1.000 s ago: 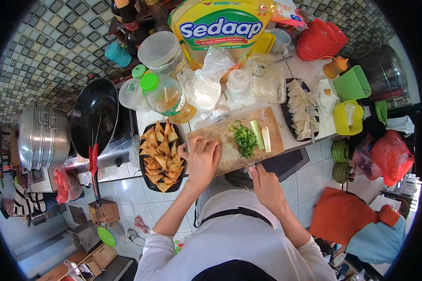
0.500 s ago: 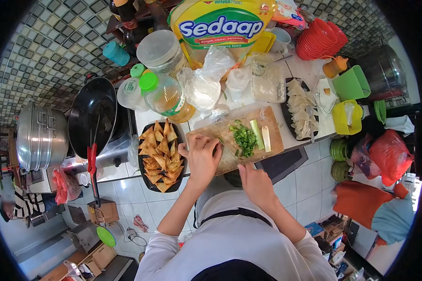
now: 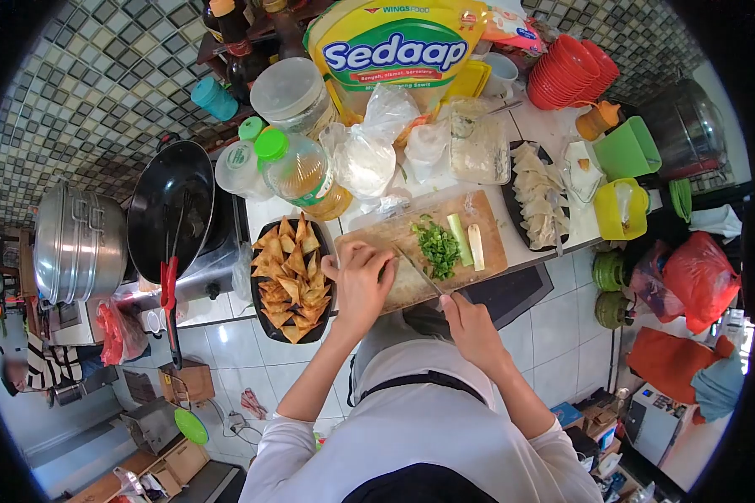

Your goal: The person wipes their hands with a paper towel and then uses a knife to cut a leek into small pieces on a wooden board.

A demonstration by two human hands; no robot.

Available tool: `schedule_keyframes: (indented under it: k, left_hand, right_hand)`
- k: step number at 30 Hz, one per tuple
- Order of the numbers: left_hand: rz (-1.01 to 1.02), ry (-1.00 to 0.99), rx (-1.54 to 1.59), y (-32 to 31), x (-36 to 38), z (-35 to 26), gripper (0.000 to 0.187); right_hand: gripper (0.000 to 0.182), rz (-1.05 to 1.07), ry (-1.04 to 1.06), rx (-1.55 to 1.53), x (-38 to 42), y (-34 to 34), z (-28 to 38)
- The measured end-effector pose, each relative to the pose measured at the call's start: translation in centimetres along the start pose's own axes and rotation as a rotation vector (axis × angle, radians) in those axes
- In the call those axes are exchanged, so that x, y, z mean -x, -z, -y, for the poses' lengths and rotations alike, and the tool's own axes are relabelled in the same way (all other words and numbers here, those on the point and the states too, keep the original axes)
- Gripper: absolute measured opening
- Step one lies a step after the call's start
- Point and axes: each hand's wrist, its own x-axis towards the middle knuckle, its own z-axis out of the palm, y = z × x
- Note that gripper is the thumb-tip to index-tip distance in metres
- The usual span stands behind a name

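Note:
A wooden cutting board (image 3: 486,214) lies at the counter's front edge. My left hand (image 3: 361,283) rests on its left side with curled, closed fingers; a small dark green bit shows near the fingertips, mostly hidden. My right hand (image 3: 471,329) grips the handle of a knife (image 3: 419,272). Its blade slants up and left across the board, the tip close to my left fingertips. Right of the blade sits a heap of chopped green leaves, seemingly scallion (image 3: 438,250). Beside the heap lie a pale green stalk (image 3: 459,239) and a whitish stalk piece (image 3: 476,246).
A black plate of fried folded pastries (image 3: 292,285) stands left of the board, a plate of pale wrappers (image 3: 535,197) right. Behind are an oil bottle (image 3: 298,176), a plastic tub (image 3: 478,151) and a Sedaap pouch (image 3: 394,50). A wok (image 3: 164,218) sits far left.
My right hand has shifted slightly right and down, and the knife blade now shows more plainly at a slant. My left hand stays nearly in place. The orange cloth at far right has moved.

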Motion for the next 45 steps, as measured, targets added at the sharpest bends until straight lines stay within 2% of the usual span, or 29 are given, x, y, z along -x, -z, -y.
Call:
schedule_keyframes:
  k: [7, 9, 22, 24, 31, 33, 37, 39, 45]
  left_hand:
    - [-0.046, 0.033, -0.017, 0.2, 0.3, -0.6, 0.005]
    - [-0.05, 0.032, -0.095, 0.6, 0.1, -1.0, 0.009]
    - [-0.012, 0.028, -0.013, -0.2, 0.2, 0.0, 0.008]
    - [-0.027, 0.014, -0.093, -0.1, 0.3, -0.3, 0.008]
    - [-0.063, 0.02, -0.031, -0.4, 0.7, -0.4, 0.007]
    - [-0.062, -0.03, -0.155, 0.0, 0.6, -1.0, 0.007]
    - [-0.064, -0.045, -0.179, -0.1, 1.1, -0.9, 0.008]
    - [-0.05, -0.021, -0.096, -0.3, 1.2, -0.5, 0.009]
    - [-0.03, 0.009, -0.108, 0.1, 1.0, -0.9, 0.007]
  right_hand:
    - [0.035, 0.004, 0.009, -0.006, 0.2, -0.4, 0.4]
    - [0.035, 0.002, 0.005, 0.055, 0.2, -0.5, 0.4]
    - [0.036, 0.074, -0.03, 0.298, -1.1, -1.0, 1.1]
    - [0.037, 0.059, -0.028, 0.338, -1.1, -1.2, 1.1]
    - [0.038, 0.042, -0.005, 0.333, 0.0, 0.0, -0.4]
    - [0.038, 0.032, 0.033, 0.282, -0.3, 0.1, -0.3]
    - [0.038, 0.009, 0.042, 0.237, -0.3, -0.2, 0.4]
    - [0.037, -0.02, 0.021, 0.3, -0.1, -0.4, 0.7]
    - [0.035, -0.052, 0.045, 0.354, 0.2, -0.6, 0.9]
